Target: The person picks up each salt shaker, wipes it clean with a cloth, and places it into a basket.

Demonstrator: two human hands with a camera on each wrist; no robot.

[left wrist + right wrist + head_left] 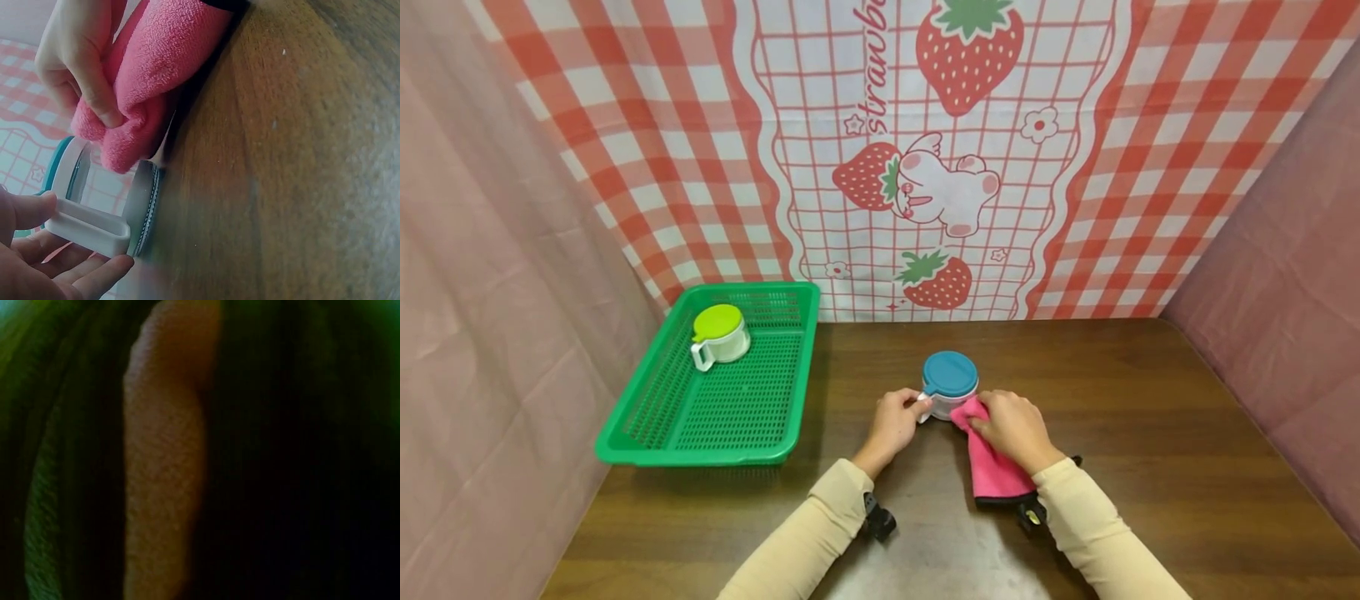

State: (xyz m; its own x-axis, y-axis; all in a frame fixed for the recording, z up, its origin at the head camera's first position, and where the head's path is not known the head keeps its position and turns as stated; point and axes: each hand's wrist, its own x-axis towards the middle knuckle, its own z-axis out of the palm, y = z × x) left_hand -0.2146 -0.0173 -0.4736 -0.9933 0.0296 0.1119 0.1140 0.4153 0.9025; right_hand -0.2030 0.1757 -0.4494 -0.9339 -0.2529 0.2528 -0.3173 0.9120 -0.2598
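Note:
A clear seasoning jar [950, 385] with a blue lid and a white handle [89, 228] stands on the wooden table. My left hand [895, 423] pinches that handle, thumb on its upper part and fingers beneath, as the left wrist view shows. On the jar's right side, my right hand [1017, 429] grips a pink towel [992, 467] with black edging, and a bunched end of it lies against the clear wall. The towel hangs down toward the right wrist. Only dark, blurred folds of cloth [164, 487] fill the right wrist view.
A green plastic basket [808, 375] sits at the table's left, holding a similar jar [724, 337] with a lime-green lid. Behind the table [1120, 400] hangs a red-checked strawberry curtain [880, 250]. Pink fabric [1285, 275] borders both sides.

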